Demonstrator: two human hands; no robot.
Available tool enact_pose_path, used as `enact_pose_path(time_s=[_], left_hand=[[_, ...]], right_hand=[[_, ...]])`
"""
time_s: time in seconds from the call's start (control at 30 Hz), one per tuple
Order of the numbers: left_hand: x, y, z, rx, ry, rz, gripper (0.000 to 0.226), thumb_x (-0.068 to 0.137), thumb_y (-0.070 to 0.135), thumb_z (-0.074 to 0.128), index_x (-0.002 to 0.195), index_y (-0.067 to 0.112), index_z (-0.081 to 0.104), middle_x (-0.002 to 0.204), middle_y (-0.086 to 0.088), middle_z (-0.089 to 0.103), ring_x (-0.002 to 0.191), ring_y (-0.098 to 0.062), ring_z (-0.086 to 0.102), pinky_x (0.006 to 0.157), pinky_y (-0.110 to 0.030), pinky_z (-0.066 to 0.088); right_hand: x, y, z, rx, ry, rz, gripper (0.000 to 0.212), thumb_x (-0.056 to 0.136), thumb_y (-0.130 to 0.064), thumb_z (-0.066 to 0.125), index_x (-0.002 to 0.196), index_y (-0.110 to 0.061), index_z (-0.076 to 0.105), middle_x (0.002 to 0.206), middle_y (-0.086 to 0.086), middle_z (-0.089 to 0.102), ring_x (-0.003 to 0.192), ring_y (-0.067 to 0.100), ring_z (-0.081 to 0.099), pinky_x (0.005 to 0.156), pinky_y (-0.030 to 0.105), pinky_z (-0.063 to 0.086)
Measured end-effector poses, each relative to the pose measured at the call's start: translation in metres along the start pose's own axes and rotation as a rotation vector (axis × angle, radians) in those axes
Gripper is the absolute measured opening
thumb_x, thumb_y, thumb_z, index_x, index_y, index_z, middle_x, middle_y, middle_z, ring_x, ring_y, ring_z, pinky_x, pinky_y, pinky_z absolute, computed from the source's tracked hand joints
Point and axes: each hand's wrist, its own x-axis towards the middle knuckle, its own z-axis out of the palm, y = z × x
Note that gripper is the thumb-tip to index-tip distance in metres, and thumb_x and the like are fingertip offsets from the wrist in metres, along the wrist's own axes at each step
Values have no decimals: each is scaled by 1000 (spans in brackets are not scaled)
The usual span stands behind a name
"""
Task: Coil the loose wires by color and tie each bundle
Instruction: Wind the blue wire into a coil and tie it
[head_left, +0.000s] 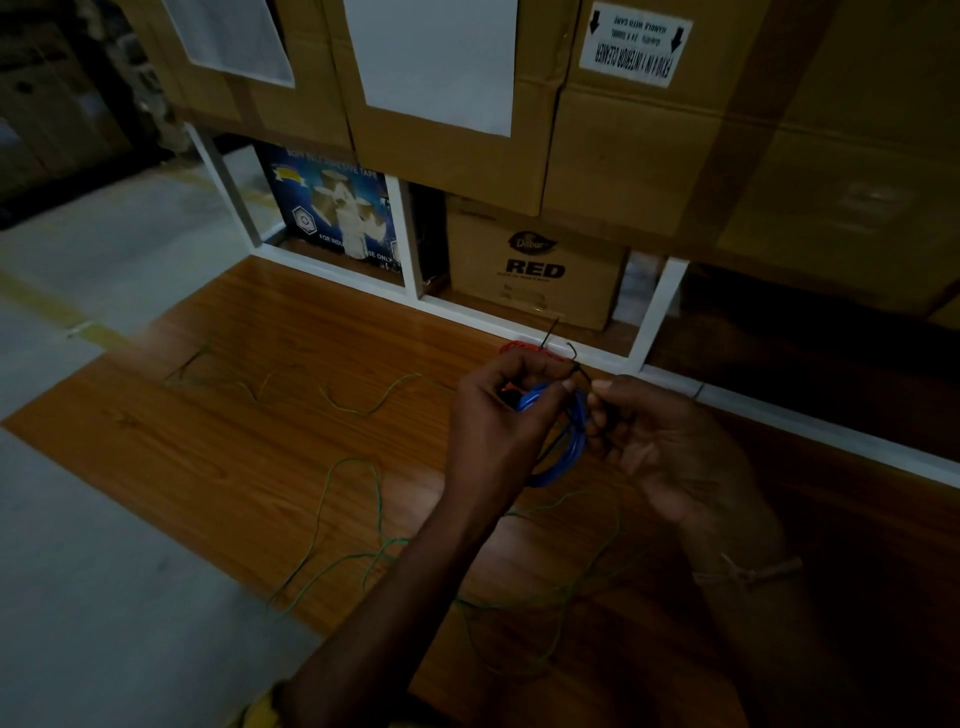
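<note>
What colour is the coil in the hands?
Blue coil, seen in the head view.

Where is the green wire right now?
In the head view, the green wire lies loose across the wooden board, left of and below both hands, which hold the blue coil.

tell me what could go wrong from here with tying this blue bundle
1. The left hand and right hand work the dark tie at one spot on the blue coil; if either grip slips, the loops may spring apart.
2. The loose green wire sprawls across the wooden board under the forearms and could snag and drag.
3. The scene is dim, so whether the tie is closed properly is hard to check.
</note>
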Motion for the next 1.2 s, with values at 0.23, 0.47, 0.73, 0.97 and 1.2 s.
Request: enact_pose_path(time_s=[0.23,0.47,0.73,0.97,1.2], left_hand=[[0,-4,2,23,-2,25,9,95,8,77,103,12,77,97,1,77,95,-22,74,83,-44,63],[0,-4,3,61,-34,44,10,96,6,75,105,11,75,98,2,76,94,-16,74,79,-31,61],[-2,-8,3,54,-51,72,10,96,4,75,104,10,76,99,1,77,97,-16,75,83,-30,60],[1,-8,1,14,-38,40,10,96,5,75,106,7,75,100,-4,78,97,-19,76,84,-32,62],[1,-8,0,38,-84,93,11,96,3,75,107,5,74,102,-4,77,99,-18,75,84,-27,59]], right_hand=[[1,0,-6,23,-40,31,9,78,-21,66,76,-14,62,66,-1,58,64,10,61,74,33,46],[1,2,-6,37,-17,35,9,84,-15,63,76,-13,61,64,-1,57,63,11,59,74,33,46],[2,8,-10,59,-21,33,6,77,-20,70,76,-14,71,70,0,62,70,14,62,77,35,48],[0,8,-16,114,-69,28,6,80,-16,67,84,-12,66,79,2,67,79,16,67,82,37,52],[2,8,-17,49,-47,18,5,80,-15,65,76,-13,68,73,2,62,72,16,65,76,35,53]])
